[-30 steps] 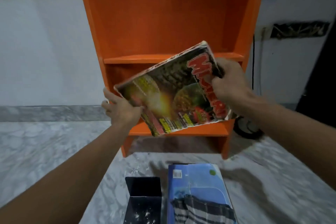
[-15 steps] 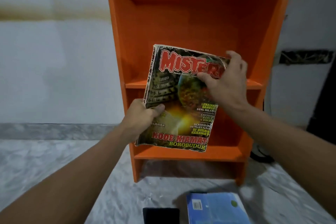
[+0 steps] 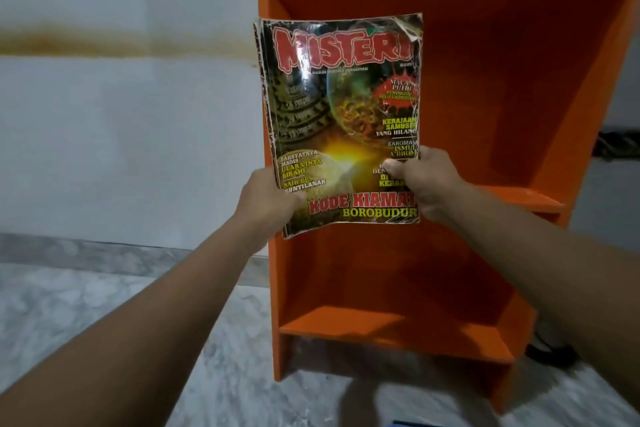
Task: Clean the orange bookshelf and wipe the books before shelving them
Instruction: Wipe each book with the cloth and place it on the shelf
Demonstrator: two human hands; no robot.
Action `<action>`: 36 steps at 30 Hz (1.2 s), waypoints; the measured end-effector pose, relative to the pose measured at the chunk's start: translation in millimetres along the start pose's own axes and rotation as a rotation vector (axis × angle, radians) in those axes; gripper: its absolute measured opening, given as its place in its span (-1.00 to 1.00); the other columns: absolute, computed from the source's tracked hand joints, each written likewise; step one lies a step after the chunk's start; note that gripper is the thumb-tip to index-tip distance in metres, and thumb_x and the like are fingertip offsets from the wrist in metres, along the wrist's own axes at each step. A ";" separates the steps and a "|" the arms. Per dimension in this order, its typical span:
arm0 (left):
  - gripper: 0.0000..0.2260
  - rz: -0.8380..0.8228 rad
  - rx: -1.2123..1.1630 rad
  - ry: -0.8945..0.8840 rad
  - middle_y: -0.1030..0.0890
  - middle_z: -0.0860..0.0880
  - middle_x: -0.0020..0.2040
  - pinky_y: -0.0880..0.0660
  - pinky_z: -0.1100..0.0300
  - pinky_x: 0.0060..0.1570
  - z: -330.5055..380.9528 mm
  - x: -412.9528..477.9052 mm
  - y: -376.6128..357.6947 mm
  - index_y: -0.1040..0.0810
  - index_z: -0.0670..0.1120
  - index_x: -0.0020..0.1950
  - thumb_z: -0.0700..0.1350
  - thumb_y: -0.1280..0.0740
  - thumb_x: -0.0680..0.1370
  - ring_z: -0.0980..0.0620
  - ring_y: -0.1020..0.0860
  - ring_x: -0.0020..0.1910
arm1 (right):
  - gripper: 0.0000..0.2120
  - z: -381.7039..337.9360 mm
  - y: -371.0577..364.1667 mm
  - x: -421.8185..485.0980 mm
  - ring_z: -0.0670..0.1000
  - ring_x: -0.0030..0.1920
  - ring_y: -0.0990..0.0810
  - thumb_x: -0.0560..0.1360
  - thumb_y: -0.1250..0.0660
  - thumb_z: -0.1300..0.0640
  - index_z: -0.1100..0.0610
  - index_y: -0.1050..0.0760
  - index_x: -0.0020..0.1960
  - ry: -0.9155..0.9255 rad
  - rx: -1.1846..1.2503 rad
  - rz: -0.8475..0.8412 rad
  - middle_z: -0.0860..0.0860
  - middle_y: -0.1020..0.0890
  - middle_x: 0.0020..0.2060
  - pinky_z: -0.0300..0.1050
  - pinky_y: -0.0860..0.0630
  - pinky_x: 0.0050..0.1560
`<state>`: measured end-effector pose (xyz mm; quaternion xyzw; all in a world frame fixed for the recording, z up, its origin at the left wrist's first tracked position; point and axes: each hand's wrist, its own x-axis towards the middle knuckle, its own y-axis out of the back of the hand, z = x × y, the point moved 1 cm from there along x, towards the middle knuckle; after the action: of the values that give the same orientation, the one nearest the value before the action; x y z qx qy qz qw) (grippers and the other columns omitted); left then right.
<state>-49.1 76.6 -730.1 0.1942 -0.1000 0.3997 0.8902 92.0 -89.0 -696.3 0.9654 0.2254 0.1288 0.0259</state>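
Note:
I hold a worn magazine (image 3: 341, 121) with a dark cover and red "MISTERI" title upright, cover facing me, in front of the orange bookshelf (image 3: 502, 80). My left hand (image 3: 268, 199) grips its lower left edge, thumb on the cover. My right hand (image 3: 427, 184) grips its lower right edge, thumb on the cover too. The magazine hangs before the left part of the shelf's middle compartment. The visible compartments hold no books.
The bookshelf stands on a grey marbled floor (image 3: 104, 315) against a pale wall (image 3: 121, 114). A blue sliver of a book (image 3: 412, 424) shows at the bottom edge. A dark cable (image 3: 550, 354) lies by the shelf's right foot.
The magazine went from tilted to upright and rose higher before the shelf. My right hand slid from its top edge down to its lower right edge. The view tilted up.

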 end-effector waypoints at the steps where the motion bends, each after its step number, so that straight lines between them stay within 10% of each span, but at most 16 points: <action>1: -0.85 0.019 0.066 -0.006 -0.68 -0.05 0.02 -0.60 -0.08 0.05 -4.8 -0.3 -1.1 -0.63 -0.06 0.11 -0.19 -0.41 0.54 -0.07 -0.63 0.01 | -0.87 -1.8 -1.0 6.4 0.15 0.00 -0.64 0.52 -0.37 0.28 0.19 -0.51 0.06 -0.001 0.006 0.000 0.14 -0.65 -0.03 0.11 -0.60 -0.02; 14: -0.84 0.353 0.318 0.077 -0.67 -0.11 -0.04 -0.64 -0.09 -0.07 35.2 32.5 -16.5 -0.65 -0.08 0.06 -0.13 -0.48 0.49 -0.18 -0.65 -0.09 | -0.56 -21.5 -33.9 115.6 0.17 0.09 -0.61 0.45 -0.47 0.09 0.25 -0.48 0.24 0.070 -0.182 -0.033 0.16 -0.61 0.13 -0.02 -0.57 0.10; 19: -0.92 0.458 0.351 0.122 -0.67 -0.12 -0.05 -0.64 -0.10 -0.08 38.8 47.3 -27.7 -0.65 -0.01 0.00 -0.13 -0.44 0.53 -0.14 -0.66 -0.13 | -0.67 -5.6 -43.0 139.3 0.13 -0.10 -0.59 0.55 -0.37 0.13 0.26 -0.42 0.23 -0.076 -0.076 -0.160 0.15 -0.57 0.10 -0.11 -0.54 -0.33; 25: -0.86 0.488 0.388 0.162 -0.66 -0.12 -0.04 -0.65 -0.09 -0.08 39.0 62.0 -38.4 -0.63 -0.05 0.10 -0.16 -0.42 0.54 -0.13 -0.66 -0.14 | -0.70 2.7 -58.4 151.3 0.23 0.19 -0.53 0.57 -0.32 0.19 0.23 -0.42 0.28 -0.202 0.061 -0.359 0.18 -0.51 0.24 0.20 -0.59 0.06; 31: -0.88 0.543 0.341 0.220 -0.68 -0.11 -0.08 -0.66 -0.12 -0.13 33.2 77.4 -40.0 -0.67 -0.06 0.03 -0.19 -0.45 0.50 -0.14 -0.68 -0.16 | -0.75 12.2 -81.3 153.6 0.17 0.08 -0.59 0.49 -0.44 0.09 0.15 -0.48 0.09 -0.084 0.030 -0.470 0.11 -0.61 0.09 0.14 -0.54 0.16; 36: -0.87 0.624 0.391 0.171 -0.69 -0.07 -0.11 -0.66 -0.07 -0.13 24.9 80.8 -38.2 -0.69 0.01 -0.01 -0.18 -0.46 0.48 -0.09 -0.67 -0.19 | -0.49 12.6 -94.8 150.5 0.15 0.23 -0.51 0.47 -0.46 0.11 0.08 -0.40 0.37 0.015 -0.045 -0.569 0.06 -0.54 0.23 -0.02 -0.46 0.23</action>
<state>32.3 97.3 -690.9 0.2865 -0.0016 0.6780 0.6770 184.8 62.7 -683.1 0.8614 0.4847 0.1286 0.0810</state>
